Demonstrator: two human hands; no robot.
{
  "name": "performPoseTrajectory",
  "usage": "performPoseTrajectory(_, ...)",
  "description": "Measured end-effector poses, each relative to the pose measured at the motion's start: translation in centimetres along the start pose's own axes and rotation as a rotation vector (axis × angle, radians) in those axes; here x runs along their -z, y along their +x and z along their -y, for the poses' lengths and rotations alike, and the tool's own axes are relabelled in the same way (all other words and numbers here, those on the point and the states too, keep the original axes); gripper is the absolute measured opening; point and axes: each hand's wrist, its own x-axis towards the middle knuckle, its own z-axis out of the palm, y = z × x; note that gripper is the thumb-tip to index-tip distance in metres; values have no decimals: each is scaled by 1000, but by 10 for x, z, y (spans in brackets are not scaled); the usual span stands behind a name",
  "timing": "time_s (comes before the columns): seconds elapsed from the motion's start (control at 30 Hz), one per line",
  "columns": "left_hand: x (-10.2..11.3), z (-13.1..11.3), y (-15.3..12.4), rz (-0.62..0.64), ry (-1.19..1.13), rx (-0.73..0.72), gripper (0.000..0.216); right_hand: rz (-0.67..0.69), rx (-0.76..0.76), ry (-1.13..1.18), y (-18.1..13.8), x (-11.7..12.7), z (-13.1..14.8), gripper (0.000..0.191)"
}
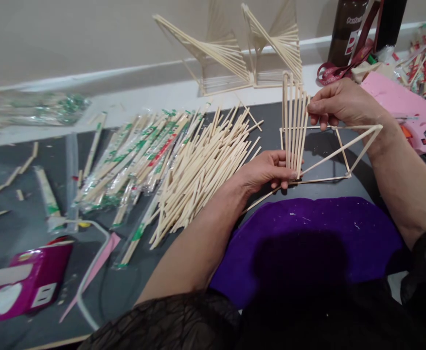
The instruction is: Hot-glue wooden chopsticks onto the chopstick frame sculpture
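Note:
A frame of thin wooden sticks (359, 147) stands on the dark table, with a row of slanted sticks (293, 121) fanned along its left side. My left hand (271, 167) is closed around the lower ends of that row, thumb in front. At the upper right of the row, my right hand (335, 104) pinches the rightmost stick near its top end. Whether that stick is fixed to the frame I cannot tell. A heap of loose wooden sticks (202, 170) lies to the left of my left hand.
Two similar stick structures (223, 56) stand against the wall. Wrapped chopsticks (136, 150) lie left of the heap. A magenta box (45, 279) with a white cable sits at the lower left. A pink glue gun (415, 138), pink paper (399, 97) and a dark bottle (347, 34) are at the right.

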Motion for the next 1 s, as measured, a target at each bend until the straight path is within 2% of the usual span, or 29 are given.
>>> performPoseTrajectory(0.43,-2,3,1,-33,-3,26,41,12,14,29,3,0,-4,17)
performPoseTrajectory(1.0,-3,1,0,-61,25,33,41,25,0,51,1,-1,-2,20)
